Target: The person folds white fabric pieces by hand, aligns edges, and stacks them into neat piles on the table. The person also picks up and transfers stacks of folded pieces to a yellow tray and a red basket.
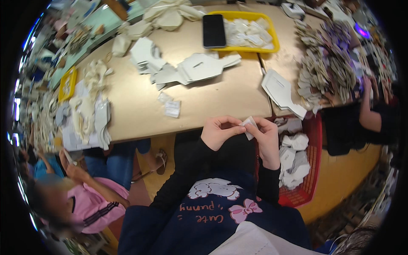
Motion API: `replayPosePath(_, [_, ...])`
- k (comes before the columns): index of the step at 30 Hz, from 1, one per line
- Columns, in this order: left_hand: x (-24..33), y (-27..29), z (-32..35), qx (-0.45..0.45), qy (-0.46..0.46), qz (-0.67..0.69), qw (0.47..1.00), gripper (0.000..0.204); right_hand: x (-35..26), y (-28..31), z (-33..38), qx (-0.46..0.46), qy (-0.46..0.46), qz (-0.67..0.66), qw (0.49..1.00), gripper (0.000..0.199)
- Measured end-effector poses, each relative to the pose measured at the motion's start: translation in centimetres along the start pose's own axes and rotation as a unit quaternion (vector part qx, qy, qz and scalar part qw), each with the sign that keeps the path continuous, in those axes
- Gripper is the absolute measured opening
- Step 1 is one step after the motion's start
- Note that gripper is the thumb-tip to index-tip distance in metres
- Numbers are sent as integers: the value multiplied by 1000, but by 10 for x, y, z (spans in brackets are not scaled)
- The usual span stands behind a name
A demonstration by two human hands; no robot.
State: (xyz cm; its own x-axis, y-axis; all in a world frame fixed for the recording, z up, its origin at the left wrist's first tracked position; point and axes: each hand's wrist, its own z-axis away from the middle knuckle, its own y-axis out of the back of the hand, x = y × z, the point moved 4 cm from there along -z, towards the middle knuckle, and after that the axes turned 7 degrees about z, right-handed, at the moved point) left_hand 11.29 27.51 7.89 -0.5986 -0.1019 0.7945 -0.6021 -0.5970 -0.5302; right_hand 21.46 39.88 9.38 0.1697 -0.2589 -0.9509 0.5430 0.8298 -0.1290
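Note:
Both of my hands meet in front of my body at the table's near edge. My left hand [222,131] and my right hand [266,138] pinch a small white piece [249,123] between thumbs and fingertips; it looks like paper or thin cloth, and its exact kind cannot be told. Ahead on the left lie two small clear packets [172,108]. Beyond them spreads a row of flat pale cut pieces [199,68], overlapping in stacks. To the right of my hands rests another small stack of pale cut pieces [278,87].
A yellow tray [272,32] of small white packets stands at the back, a black phone [213,31] on its left end. On my right, a red basket [313,157] holds white bundles. Heaped pieces [327,59] cover the far right. A person in pink [102,204] sits at left.

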Motion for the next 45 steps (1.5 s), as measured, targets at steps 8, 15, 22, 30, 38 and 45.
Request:
replayPosePath(8, [-19,15,37,69,0,-4,998,16,4,-15,18,-15,75,151,986,8])
replayPosePath(15, [-9,10,45,95,-135,-173,971,14,-6,-13,19,20,50,160,986,8])
replayPosePath(22, [-117,49,76,-104,-2,-417,903,17,-45,6,11,57,221,54,972,23])
replayPosePath(30, [-212,115,57,-31,134,-78,987,26,46,-12,-106,57,237,388,889,31])
replayPosePath(38, [-206,114,66,-39,126,-103,986,25,51,-7,-98,74,292,370,879,32])
replayPosePath(45, [-223,119,69,-48,102,-66,991,22,55,-9,-95,96,338,418,838,30])
